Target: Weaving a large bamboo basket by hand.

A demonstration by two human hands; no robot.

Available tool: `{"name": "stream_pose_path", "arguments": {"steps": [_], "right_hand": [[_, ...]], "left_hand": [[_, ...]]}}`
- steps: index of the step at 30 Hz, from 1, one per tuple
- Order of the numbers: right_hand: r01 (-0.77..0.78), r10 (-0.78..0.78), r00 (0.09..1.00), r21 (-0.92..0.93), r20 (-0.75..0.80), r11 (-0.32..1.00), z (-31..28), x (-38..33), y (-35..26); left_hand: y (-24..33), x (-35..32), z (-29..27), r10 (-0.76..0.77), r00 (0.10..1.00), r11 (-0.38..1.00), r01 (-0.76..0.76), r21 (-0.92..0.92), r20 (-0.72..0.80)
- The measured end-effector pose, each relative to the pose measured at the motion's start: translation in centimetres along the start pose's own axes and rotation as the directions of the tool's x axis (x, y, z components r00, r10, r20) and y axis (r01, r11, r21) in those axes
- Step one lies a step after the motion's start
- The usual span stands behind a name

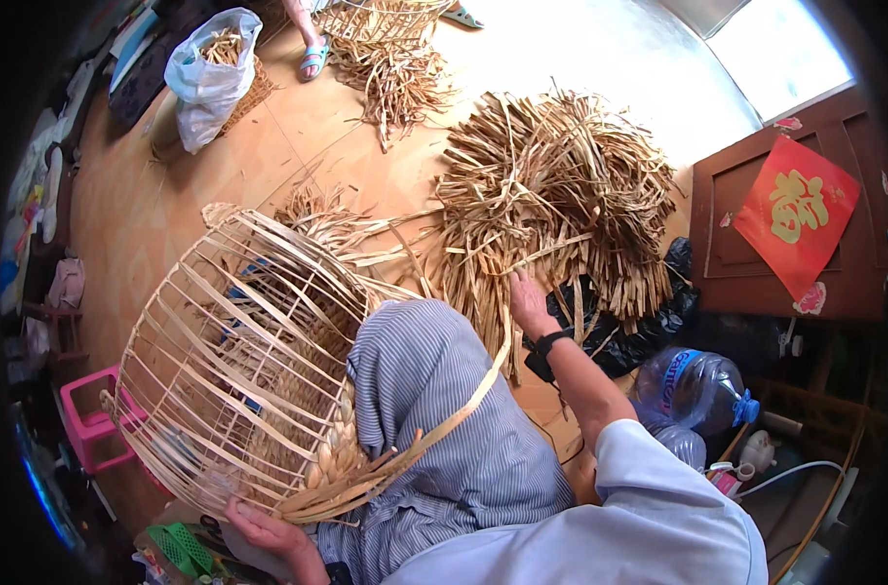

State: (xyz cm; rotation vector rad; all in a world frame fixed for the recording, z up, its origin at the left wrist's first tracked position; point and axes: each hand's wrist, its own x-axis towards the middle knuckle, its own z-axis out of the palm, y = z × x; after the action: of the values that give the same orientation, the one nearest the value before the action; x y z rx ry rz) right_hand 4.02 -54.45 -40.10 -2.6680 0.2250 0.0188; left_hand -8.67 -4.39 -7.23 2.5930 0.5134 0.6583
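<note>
A half-woven basket (pixel 239 341) lies tilted on its side against my left knee, its thin ribs bare and a thick braided band (pixel 332 448) showing near my lap. My left hand (pixel 264 531) grips its near lower edge, where several loose strips bunch together. Out to the right, my right hand (pixel 529 297) is at the near edge of a big heap of dried plant strips (pixel 561 185). Its fingers are closed on a long tan strip (pixel 478 395), which runs back over my striped trouser leg to the basket. The fingertips partly blend into the heap.
Black plastic sheeting (pixel 615 336) lies under the heap, with a large clear water bottle (pixel 688 390) beside it. A pink stool (pixel 98 419) stands left of the basket. A white sack of strips (pixel 210 78) and another person's sandalled foot (pixel 313 58) are at the far side.
</note>
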Motion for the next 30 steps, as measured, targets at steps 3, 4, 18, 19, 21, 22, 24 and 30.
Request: {"name": "stream_pose_path", "arguments": {"steps": [3,4,18,19,21,22,24,30], "right_hand": [[0.047,-0.043,0.994,-0.047,0.097,0.998,-0.2,3.1,-0.2],[0.092,-0.085,0.993,-0.087,0.08,0.992,-0.3,3.6,-0.4],[-0.179,0.159,0.852,-0.009,0.499,0.984,3.4,-12.0,-2.2],[-0.104,0.097,0.816,-0.021,0.569,0.994,4.4,-13.2,-3.1],[-0.094,0.066,0.756,0.008,0.652,0.996,6.3,-14.9,-4.8],[-0.115,0.061,0.748,0.038,0.661,0.993,6.9,-15.1,-5.0],[-0.219,0.077,0.756,0.141,0.65,0.966,6.6,-15.0,-3.3],[-0.616,0.319,0.767,0.5,0.557,0.608,-4.0,-7.9,7.3]], "left_hand": [[0.4,0.0,0.0,0.024,1.0,1.0,-0.023,0.017,-0.019],[0.5,0.0,0.0,0.02,1.0,1.0,-0.02,-0.012,-0.006],[-1.2,-0.6,1.4,0.042,0.994,0.98,-0.06,-0.19,-0.098],[-1.4,-0.5,1.4,0.158,0.981,0.968,-0.176,-0.178,-0.111],[-1.2,-0.7,1.1,0.179,0.982,0.984,-0.178,0.009,-0.058],[-0.9,-0.4,1.4,0.177,0.982,0.971,-0.185,-0.149,-0.061],[0.1,-0.4,0.8,0.149,0.989,0.989,-0.149,-0.016,0.016],[1.2,0.8,-0.3,0.178,0.984,0.975,-0.179,-0.131,-0.019]]}}
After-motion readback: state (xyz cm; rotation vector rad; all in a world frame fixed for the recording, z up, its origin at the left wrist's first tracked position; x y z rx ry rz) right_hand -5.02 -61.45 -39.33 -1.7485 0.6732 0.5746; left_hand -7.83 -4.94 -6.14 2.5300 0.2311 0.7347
